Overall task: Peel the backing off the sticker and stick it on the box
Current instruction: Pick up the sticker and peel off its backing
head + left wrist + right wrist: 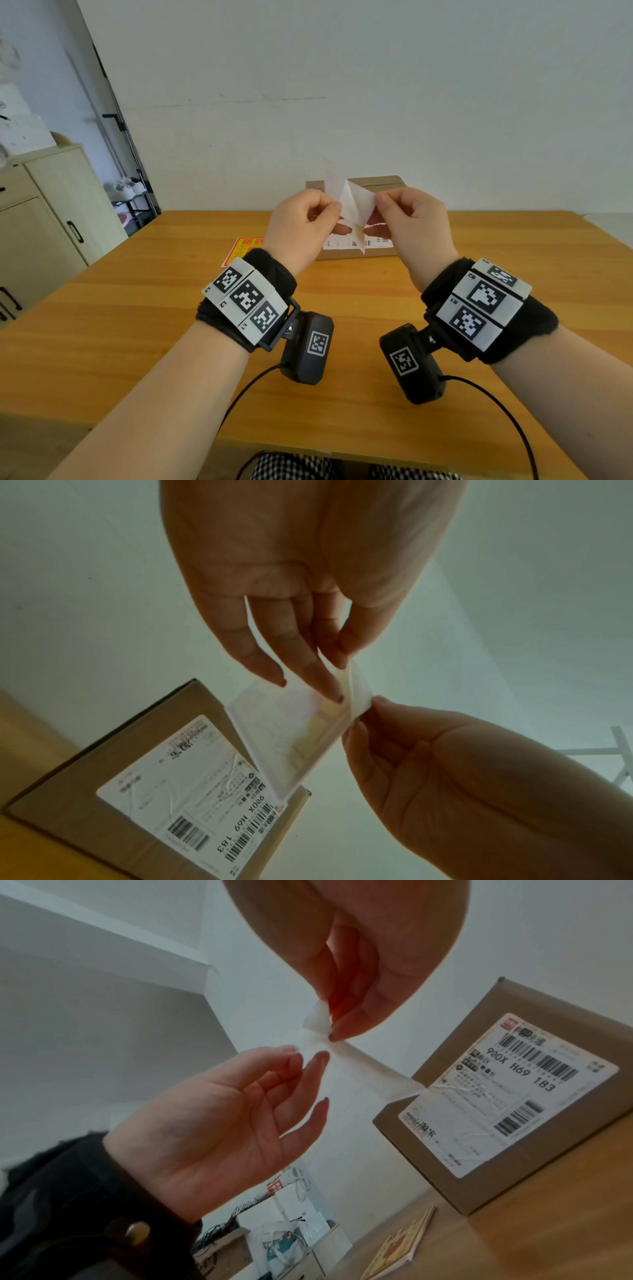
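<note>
I hold the sticker up in the air between my two hands, above the middle of the table and in front of the box. My left hand pinches one layer at its left edge between thumb and fingertips; the remaining fingers curl loosely. My right hand pinches the other layer at the right edge in the same way. The two layers are parted at the top and fan out in a V, joined lower down where they taper to a point aimed at the table. The sheet's long axis runs roughly up and down, tilted slightly. Which layer is the backing I cannot tell; both look pale and translucent.

The box stands at the far edge of the table against the wall, its shipping label facing me. A stack of red and yellow stickers lies flat on the table just left of the box, partly hidden behind my left wrist.
</note>
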Motion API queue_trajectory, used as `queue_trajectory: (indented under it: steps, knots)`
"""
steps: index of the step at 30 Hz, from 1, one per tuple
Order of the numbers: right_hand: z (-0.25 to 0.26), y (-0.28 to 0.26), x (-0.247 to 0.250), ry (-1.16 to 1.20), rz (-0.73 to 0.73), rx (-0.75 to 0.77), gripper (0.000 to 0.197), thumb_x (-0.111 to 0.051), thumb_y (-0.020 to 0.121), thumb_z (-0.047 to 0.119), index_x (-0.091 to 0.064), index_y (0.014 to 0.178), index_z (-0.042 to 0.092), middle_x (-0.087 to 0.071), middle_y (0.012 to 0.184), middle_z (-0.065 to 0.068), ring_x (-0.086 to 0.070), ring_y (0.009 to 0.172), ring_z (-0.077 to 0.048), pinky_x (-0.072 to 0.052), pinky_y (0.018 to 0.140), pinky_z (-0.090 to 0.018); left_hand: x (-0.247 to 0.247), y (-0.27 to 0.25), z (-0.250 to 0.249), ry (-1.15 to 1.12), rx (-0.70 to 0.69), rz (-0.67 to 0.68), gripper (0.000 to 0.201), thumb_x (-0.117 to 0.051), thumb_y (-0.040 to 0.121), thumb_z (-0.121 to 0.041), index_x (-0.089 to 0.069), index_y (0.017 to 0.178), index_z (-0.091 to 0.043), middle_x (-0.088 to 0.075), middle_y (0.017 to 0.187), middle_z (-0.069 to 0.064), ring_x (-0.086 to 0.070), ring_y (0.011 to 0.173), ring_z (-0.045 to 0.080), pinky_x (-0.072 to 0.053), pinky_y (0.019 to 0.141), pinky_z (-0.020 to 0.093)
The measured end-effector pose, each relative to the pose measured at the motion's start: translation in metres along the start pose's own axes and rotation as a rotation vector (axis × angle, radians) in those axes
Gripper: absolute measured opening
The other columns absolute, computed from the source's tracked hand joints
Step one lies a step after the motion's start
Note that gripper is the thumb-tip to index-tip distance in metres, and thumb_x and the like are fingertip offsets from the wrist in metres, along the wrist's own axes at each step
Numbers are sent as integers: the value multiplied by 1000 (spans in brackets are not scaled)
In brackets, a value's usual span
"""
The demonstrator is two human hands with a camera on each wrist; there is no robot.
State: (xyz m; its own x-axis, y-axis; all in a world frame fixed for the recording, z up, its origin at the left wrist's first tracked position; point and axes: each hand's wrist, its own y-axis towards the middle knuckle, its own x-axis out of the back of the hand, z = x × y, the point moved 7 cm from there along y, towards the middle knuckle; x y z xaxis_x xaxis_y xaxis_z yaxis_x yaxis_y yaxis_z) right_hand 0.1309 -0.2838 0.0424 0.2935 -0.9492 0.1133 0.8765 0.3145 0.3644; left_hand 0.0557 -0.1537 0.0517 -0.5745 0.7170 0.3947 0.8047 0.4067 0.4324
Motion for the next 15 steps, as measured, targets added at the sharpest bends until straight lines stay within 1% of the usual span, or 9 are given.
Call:
queue_trajectory:
  steps: [2,3,4,6,8,10,12,13,15]
  knots:
    - [-4,2,2,30,-14,-43,19,-48,95,15,-65,95,7,-65,78,-3,-62,64,-10,-58,72,-30,4,1,3,-15,35,-18,19,-50,94,-12,-60,89,3,-70,91,26,-67,57,-9,-58,82,40]
    - [-5,2,2,46,-18,-60,18,-48,95,15,-65,93,8,-64,76,-2,-60,62,-10,-57,71,-30,5,0,5,-26,51,-21,17,-49,93,-10,-59,86,2,-70,89,27,-68,57,-7,-59,82,41]
    - [-7,2,3,64,-20,-78,18,-47,95,14,-64,90,10,-63,74,-2,-59,60,-11,-56,70,-31,7,0,6,-42,66,-20,15,-49,93,-9,-56,82,-1,-70,83,25,-69,57,-5,-59,81,40]
    - [-10,2,4,108,-25,-116,20,-47,95,14,-63,82,15,-62,70,-2,-56,56,-13,-54,65,-31,9,1,11,-82,100,-17,18,-47,92,-4,-50,75,-6,-68,69,13,-70,57,-1,-60,79,38]
    - [-14,2,6,163,-40,-150,20,-47,95,14,-62,82,14,-63,67,-3,-55,53,-14,-54,61,-28,12,3,17,-121,134,-23,24,-46,92,-2,-45,69,-8,-67,61,4,-72,59,2,-60,79,37]
    - [-15,2,6,225,-57,-179,18,-48,95,13,-62,85,11,-64,67,-3,-59,51,-12,-56,59,-24,15,4,24,-173,164,-45,25,-45,91,-2,-44,68,-9,-69,52,-2,-74,66,8,-60,82,39]
    - [-16,2,6,278,-64,-195,17,-48,95,12,-62,84,10,-65,69,-4,-63,54,-11,-58,59,-21,19,4,30,-224,202,-67,24,-46,92,-3,-44,68,-9,-71,53,-6,-75,78,18,-57,87,42]
    - [-16,2,5,295,-64,-197,17,-48,95,11,-61,85,9,-65,70,-5,-65,56,-12,-59,60,-21,22,4,34,-241,219,-82,25,-46,92,-3,-43,68,-10,-72,57,-3,-74,82,21,-56,89,43]
    - [-15,3,4,321,-66,-197,17,-47,95,10,-61,85,8,-65,69,-5,-66,59,-13,-60,62,-22,27,3,39,-259,247,-106,27,-46,92,-3,-42,66,-10,-72,71,5,-74,86,25,-56,90,44]
